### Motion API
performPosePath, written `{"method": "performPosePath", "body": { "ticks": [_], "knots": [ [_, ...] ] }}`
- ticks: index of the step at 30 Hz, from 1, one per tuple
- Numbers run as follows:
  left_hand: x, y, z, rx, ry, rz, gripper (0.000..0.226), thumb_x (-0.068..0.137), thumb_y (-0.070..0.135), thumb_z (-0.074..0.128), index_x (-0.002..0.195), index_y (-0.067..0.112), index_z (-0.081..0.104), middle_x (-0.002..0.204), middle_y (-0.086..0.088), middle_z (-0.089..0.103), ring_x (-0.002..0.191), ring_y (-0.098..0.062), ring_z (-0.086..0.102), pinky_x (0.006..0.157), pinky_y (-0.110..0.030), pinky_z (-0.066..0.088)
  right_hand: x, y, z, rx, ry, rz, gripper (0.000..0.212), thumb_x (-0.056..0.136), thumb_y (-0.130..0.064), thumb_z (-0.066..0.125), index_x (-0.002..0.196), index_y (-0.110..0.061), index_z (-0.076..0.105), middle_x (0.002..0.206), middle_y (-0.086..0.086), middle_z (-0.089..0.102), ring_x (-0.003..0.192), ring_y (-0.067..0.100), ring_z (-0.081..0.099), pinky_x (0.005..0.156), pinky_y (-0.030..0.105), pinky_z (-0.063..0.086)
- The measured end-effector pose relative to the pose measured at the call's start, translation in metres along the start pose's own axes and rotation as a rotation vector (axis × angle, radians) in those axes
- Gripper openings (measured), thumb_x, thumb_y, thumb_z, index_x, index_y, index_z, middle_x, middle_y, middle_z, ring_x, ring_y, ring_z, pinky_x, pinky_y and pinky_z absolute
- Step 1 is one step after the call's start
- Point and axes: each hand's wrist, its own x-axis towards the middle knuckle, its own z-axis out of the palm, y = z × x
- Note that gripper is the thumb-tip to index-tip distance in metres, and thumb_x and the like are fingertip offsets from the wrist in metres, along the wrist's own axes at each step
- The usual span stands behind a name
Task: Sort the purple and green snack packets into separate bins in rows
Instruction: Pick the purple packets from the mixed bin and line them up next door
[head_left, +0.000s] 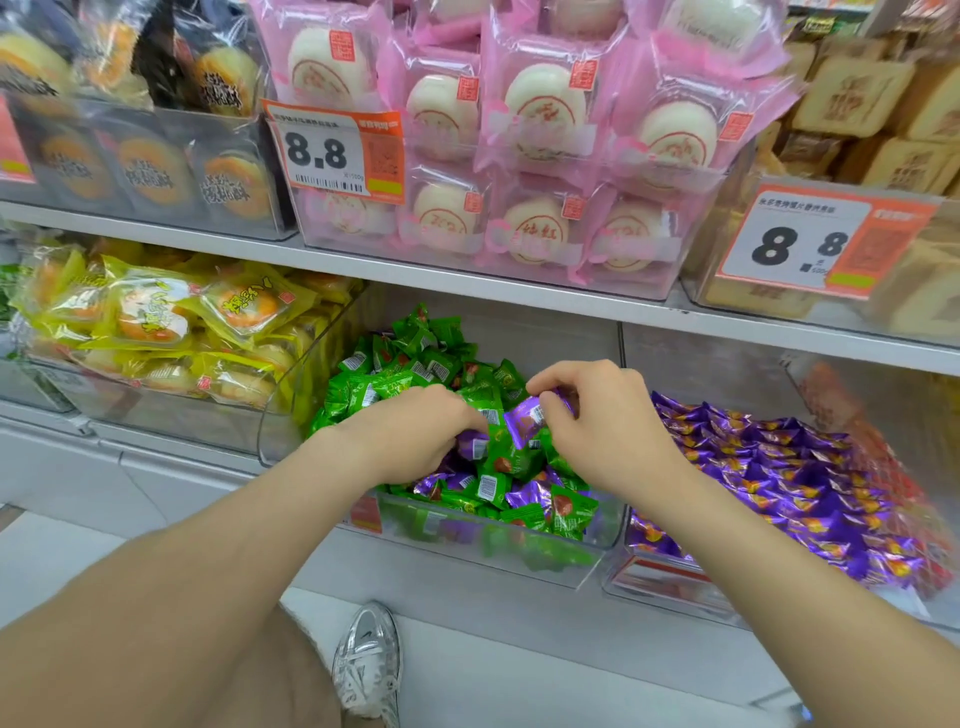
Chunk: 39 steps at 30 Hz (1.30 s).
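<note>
A clear bin (545, 551) on the lower shelf holds a heap of green packets (405, 364) with several purple packets (530, 493) mixed in near its front. To its right, a second clear bin (670, 582) is filled with purple packets (769, 457). My right hand (597, 415) hovers over the green heap and pinches a purple packet (524, 423) with fingers and thumb. My left hand (410, 431) reaches into the same bin, its fingers curled down onto another purple packet (472, 444) among the green ones.
A bin of yellow pastry packs (156, 322) stands to the left. The shelf above (467, 270) carries bins of pink-wrapped buns (519, 156), dark pastry packs (140, 171) and brown cakes (857, 119), with price tags. A silver shoe (369, 660) is on the floor below.
</note>
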Motion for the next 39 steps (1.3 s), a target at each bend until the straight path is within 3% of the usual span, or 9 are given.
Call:
{"method": "performPosePath", "body": {
  "ticks": [5, 9, 12, 18, 23, 28, 31, 35, 39],
  "knots": [
    [-0.002, 0.014, -0.006, -0.169, 0.046, -0.04, 0.032, 0.087, 0.017, 0.059, 0.112, 0.032, 0.074, 0.083, 0.009, 0.071, 0.079, -0.018, 0.065, 0.073, -0.038, 0.057, -0.004, 0.006, -0.013, 0.019, -0.06, 0.02, 0.032, 0.083, -0.025, 0.076, 0.114, -0.028, 0.078, 0.088, -0.012, 0.076, 0.078, 0.009, 0.067, 0.1, 0.03, 0.051],
    [-0.002, 0.026, -0.009, -0.383, 0.154, -0.113, 0.015, 0.086, 0.035, 0.068, 0.095, 0.027, 0.076, 0.084, 0.005, 0.072, 0.074, -0.011, 0.067, 0.07, -0.036, 0.057, -0.01, 0.01, -0.015, -0.038, -0.052, -0.054, 0.026, 0.087, -0.032, 0.077, 0.113, -0.031, 0.076, 0.075, -0.01, 0.067, 0.075, 0.003, 0.061, 0.086, 0.028, 0.048],
    [0.002, 0.038, -0.018, -0.699, 0.238, -0.237, 0.012, 0.087, 0.033, 0.069, 0.081, 0.023, 0.071, 0.073, 0.004, 0.073, 0.06, -0.009, 0.066, 0.064, -0.034, 0.056, -0.014, 0.012, -0.013, -0.031, -0.02, -0.128, 0.019, 0.091, -0.043, 0.075, 0.108, -0.034, 0.073, 0.085, -0.013, 0.06, 0.076, 0.0, 0.056, 0.079, 0.027, 0.041],
    [0.004, 0.063, -0.036, -1.288, 0.198, -0.244, 0.018, 0.104, 0.02, 0.055, 0.111, 0.012, 0.069, 0.097, -0.008, 0.078, 0.095, -0.029, 0.077, 0.084, -0.042, 0.064, -0.017, 0.011, -0.01, 0.061, 0.07, -0.103, 0.016, 0.093, -0.043, 0.073, 0.089, -0.031, 0.064, 0.087, -0.015, 0.058, 0.08, 0.003, 0.058, 0.076, 0.028, 0.049],
    [0.008, 0.072, -0.03, -1.263, 0.257, -0.309, 0.024, 0.109, 0.039, 0.054, 0.114, 0.02, 0.069, 0.1, -0.003, 0.078, 0.092, -0.019, 0.077, 0.086, -0.046, 0.065, -0.015, 0.009, -0.022, 0.225, 0.117, 0.009, 0.012, 0.092, -0.042, 0.076, 0.094, -0.031, 0.07, 0.064, -0.023, 0.063, 0.065, 0.004, 0.056, 0.067, 0.024, 0.039],
    [0.012, 0.084, -0.034, -1.309, 0.415, -0.285, 0.017, 0.107, 0.012, 0.054, 0.111, 0.012, 0.07, 0.1, -0.013, 0.077, 0.095, -0.02, 0.077, 0.094, -0.046, 0.062, -0.019, 0.021, -0.039, 0.523, 0.069, 0.159, 0.02, 0.089, -0.042, 0.081, 0.088, -0.023, 0.075, 0.067, -0.003, 0.075, 0.06, 0.012, 0.072, 0.066, 0.034, 0.058],
    [0.01, 0.093, -0.039, -1.172, 0.497, -0.264, 0.02, 0.1, 0.01, 0.048, 0.103, 0.024, 0.062, 0.099, -0.012, 0.072, 0.091, -0.018, 0.072, 0.093, -0.048, 0.059, -0.024, 0.03, -0.048, 0.523, 0.044, 0.199, 0.019, 0.088, -0.038, 0.083, 0.086, -0.021, 0.073, 0.065, -0.001, 0.075, 0.062, 0.014, 0.075, 0.062, 0.03, 0.055],
    [0.002, 0.11, -0.047, -1.109, 0.42, -0.165, 0.008, 0.087, 0.025, 0.051, 0.092, 0.019, 0.051, 0.072, 0.002, 0.053, 0.065, -0.017, 0.046, 0.064, -0.042, 0.043, -0.028, 0.048, -0.058, 0.437, 0.03, 0.161, 0.01, 0.088, -0.036, 0.082, 0.093, -0.032, 0.075, 0.075, -0.002, 0.076, 0.072, 0.023, 0.074, 0.076, 0.048, 0.062],
    [0.004, 0.13, -0.05, -0.775, 0.497, -0.1, 0.036, 0.089, 0.045, 0.075, 0.09, 0.023, 0.047, 0.064, 0.007, 0.042, 0.057, -0.011, 0.036, 0.056, -0.028, 0.032, -0.04, 0.059, -0.079, 0.317, -0.087, 0.065, 0.01, 0.09, -0.03, 0.082, 0.1, -0.031, 0.08, 0.073, -0.015, 0.075, 0.067, 0.002, 0.068, 0.07, 0.024, 0.054]
  ]
}}
